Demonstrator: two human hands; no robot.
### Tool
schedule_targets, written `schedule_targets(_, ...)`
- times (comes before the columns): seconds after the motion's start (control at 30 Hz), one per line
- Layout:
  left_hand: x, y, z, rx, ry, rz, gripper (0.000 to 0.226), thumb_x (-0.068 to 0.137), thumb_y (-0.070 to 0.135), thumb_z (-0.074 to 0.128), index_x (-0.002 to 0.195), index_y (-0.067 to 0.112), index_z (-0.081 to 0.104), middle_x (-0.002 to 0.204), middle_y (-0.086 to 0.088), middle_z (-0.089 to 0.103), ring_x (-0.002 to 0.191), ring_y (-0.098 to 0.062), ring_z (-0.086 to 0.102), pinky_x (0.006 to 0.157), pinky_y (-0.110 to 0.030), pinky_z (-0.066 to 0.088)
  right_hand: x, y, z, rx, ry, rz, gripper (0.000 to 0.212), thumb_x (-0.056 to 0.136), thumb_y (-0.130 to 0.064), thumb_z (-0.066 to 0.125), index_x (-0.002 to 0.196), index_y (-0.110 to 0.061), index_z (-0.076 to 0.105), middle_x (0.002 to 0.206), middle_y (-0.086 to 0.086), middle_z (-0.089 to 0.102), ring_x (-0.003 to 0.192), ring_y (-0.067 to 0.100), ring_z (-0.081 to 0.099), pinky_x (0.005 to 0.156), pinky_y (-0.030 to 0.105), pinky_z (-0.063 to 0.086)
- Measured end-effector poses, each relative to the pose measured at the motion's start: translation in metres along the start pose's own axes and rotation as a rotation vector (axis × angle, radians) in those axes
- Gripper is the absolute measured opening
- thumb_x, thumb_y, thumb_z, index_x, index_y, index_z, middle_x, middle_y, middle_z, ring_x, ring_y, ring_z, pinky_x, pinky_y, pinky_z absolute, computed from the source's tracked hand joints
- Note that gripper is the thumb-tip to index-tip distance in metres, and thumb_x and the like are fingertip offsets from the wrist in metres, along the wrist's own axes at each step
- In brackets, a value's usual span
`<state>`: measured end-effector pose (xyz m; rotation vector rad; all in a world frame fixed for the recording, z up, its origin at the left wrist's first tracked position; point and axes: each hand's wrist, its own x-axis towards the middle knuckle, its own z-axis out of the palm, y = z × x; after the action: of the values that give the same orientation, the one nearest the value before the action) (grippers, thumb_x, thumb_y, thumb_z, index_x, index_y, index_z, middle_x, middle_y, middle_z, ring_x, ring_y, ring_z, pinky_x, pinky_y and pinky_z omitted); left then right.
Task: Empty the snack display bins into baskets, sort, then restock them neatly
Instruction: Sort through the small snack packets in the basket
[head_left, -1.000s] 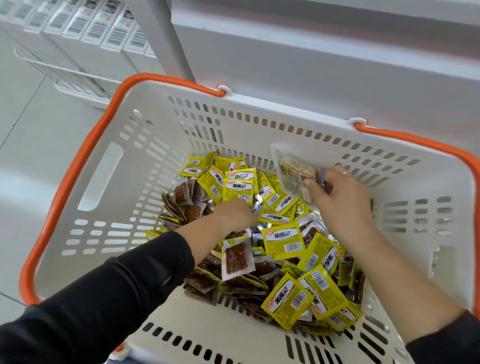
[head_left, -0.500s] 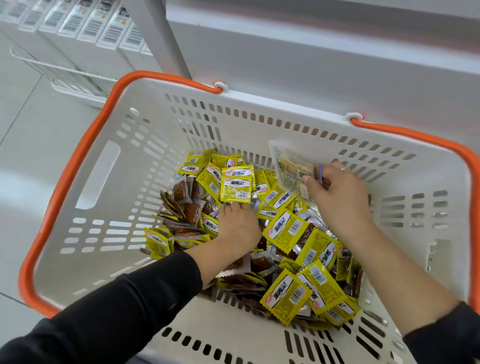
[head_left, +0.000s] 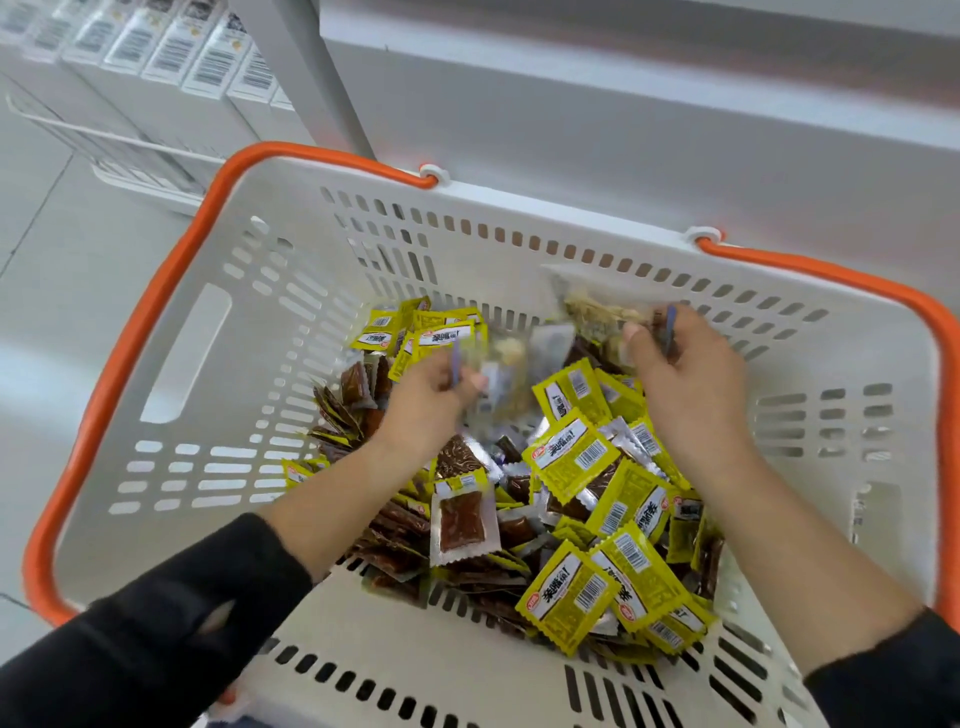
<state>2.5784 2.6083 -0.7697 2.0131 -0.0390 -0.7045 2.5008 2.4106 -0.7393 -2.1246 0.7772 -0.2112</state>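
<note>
The person is sorting the snacks inside the white basket (head_left: 218, 415) with the orange rim. That is my guess at the step, since the snacks are lying mixed in one pile and both hands are picking out packs that look different from the rest.

The pile is sitting on the basket floor. It is mostly yellow packs (head_left: 569, 457) with barcodes and clear packs with brown snack (head_left: 461, 522) inside.

The left hand (head_left: 423, 402) is reaching into the far middle of the pile. Its fingers are curling around a pale see-through pack (head_left: 506, 374), and the thumb is pinching it. The picture is blurry there, so the pack's edges are hard to see.

The right hand (head_left: 691, 387) is holding up a second pale pack (head_left: 597, 306) near the far wall of the basket. The thumb and fingers are squeezing tight on its lower edge. There may be more than one pack in that grip; I cannot tell.

The two hands are apart, with some yellow packs lying between them.

Next, I think the pale packs need to go together, away from the yellow and brown ones. The hands should lift them gently so no other packs are dragged along.

Behind the basket, a white shelf (head_left: 623, 130) is standing, and white boxes with barcodes (head_left: 156, 52) are lined up at the far left.
</note>
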Motion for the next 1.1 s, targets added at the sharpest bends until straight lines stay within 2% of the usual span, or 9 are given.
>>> schedule_targets(0.17, 0.003, 0.030, -0.044, -0.219, 0.135, 0.109, 0.013, 0.097, 0.012, 0.055, 0.085, 0.016, 0.053, 0.074, -0.002, 0.054, 0.072, -0.016, 0.053, 0.073, -0.028, 0.046, -0.005, -0.007, -0.001, 0.203, -0.015, 0.017, 0.018, 0.097, -0.030, 0.054, 0.089, -0.014, 0.058, 0.074, 0.000, 0.057, 0.068, 0.018, 0.051, 0.067, 0.029, 0.038)
schedule_targets(0.37, -0.005, 0.037, -0.010, -0.300, 0.003, 0.059, 0.012, 0.088, 0.020, 0.068, 0.078, 0.019, 0.062, 0.066, 0.010, 0.060, 0.068, -0.008, 0.057, 0.079, -0.036, 0.050, -0.004, -0.017, -0.003, 0.865, -0.335, 0.392, 0.027, 0.092, -0.042, 0.057, 0.109, -0.024, 0.065, 0.109, -0.002, 0.072, 0.103, 0.017, 0.067, 0.094, 0.045, 0.052)
schedule_targets(0.5, -0.001, 0.043, 0.011, -0.176, -0.092, 0.154, 0.016, 0.095, 0.027, 0.061, 0.091, 0.012, 0.062, 0.080, 0.002, 0.064, 0.075, -0.005, 0.060, 0.077, -0.025, 0.049, -0.012, -0.015, 0.000, 0.650, -0.381, 0.205, 0.024, 0.081, -0.018, 0.071, 0.104, -0.025, 0.066, 0.099, -0.007, 0.074, 0.092, 0.008, 0.070, 0.080, 0.025, 0.058)
schedule_targets(0.57, 0.008, 0.034, 0.001, 0.059, -0.106, 0.213, 0.017, 0.101, 0.031, 0.048, 0.098, 0.016, 0.055, 0.076, 0.007, 0.060, 0.069, -0.005, 0.057, 0.066, -0.024, 0.045, -0.008, -0.010, -0.001, 0.471, -0.235, 0.168, 0.021, 0.083, -0.011, 0.072, 0.098, -0.024, 0.065, 0.090, -0.012, 0.072, 0.081, 0.002, 0.068, 0.070, 0.011, 0.052)
schedule_targets(0.63, 0.020, 0.006, -0.017, 0.599, -0.246, 0.304, 0.021, 0.103, 0.029, 0.041, 0.104, 0.012, 0.055, 0.072, 0.000, 0.059, 0.064, -0.015, 0.056, 0.058, -0.029, 0.040, -0.004, -0.005, -0.002, 0.230, -0.166, 0.107, 0.022, 0.085, -0.015, 0.071, 0.104, -0.022, 0.063, 0.089, -0.011, 0.066, 0.081, 0.008, 0.064, 0.064, 0.009, 0.042)
schedule_targets(0.7, 0.026, -0.028, -0.036, 1.052, -0.403, 0.387, 0.021, 0.100, 0.025, 0.045, 0.107, 0.012, 0.060, 0.089, -0.005, 0.065, 0.084, -0.026, 0.060, 0.072, -0.033, 0.043, -0.003, -0.002, -0.001, 0.083, -0.152, 0.056, 0.027, 0.085, -0.020, 0.071, 0.111, -0.022, 0.063, 0.089, -0.011, 0.062, 0.084, 0.011, 0.058, 0.062, 0.006, 0.035)
schedule_targets(0.83, 0.027, -0.054, -0.051, 1.249, -0.335, 0.512, 0.022, 0.094, 0.025, 0.052, 0.111, 0.019, 0.065, 0.107, 0.000, 0.065, 0.106, -0.025, 0.056, 0.090, -0.034, 0.038, -0.005, -0.002, 0.004, 0.036, -0.164, 0.009, 0.032, 0.085, -0.022, 0.071, 0.116, -0.021, 0.064, 0.091, -0.010, 0.062, 0.085, 0.011, 0.055, 0.059, 0.012, 0.035)
schedule_targets(0.93, 0.031, -0.047, -0.055, 1.082, -0.283, 0.479, 0.014, 0.088, 0.013, 0.059, 0.082, 0.024, 0.066, 0.085, 0.009, 0.060, 0.094, -0.018, 0.057, 0.086, -0.033, 0.041, -0.006, -0.001, 0.005, 0.064, -0.184, 0.003, 0.031, 0.085, -0.021, 0.071, 0.115, -0.021, 0.064, 0.091, -0.008, 0.063, 0.085, 0.012, 0.056, 0.060, 0.013, 0.035)
schedule_targets(1.1, 0.027, -0.015, -0.075, 0.380, -0.029, 0.260, 0.018, 0.095, 0.007, 0.055, 0.081, 0.018, 0.056, 0.076, 0.010, 0.060, 0.074, 0.001, 0.058, 0.070, -0.016, 0.042, -0.005, -0.004, 0.000, 0.185, -0.203, 0.057, 0.018, 0.084, -0.019, 0.073, 0.097, -0.028, 0.063, 0.083, -0.015, 0.065, 0.076, 0.003, 0.061, 0.062, 0.013, 0.041)
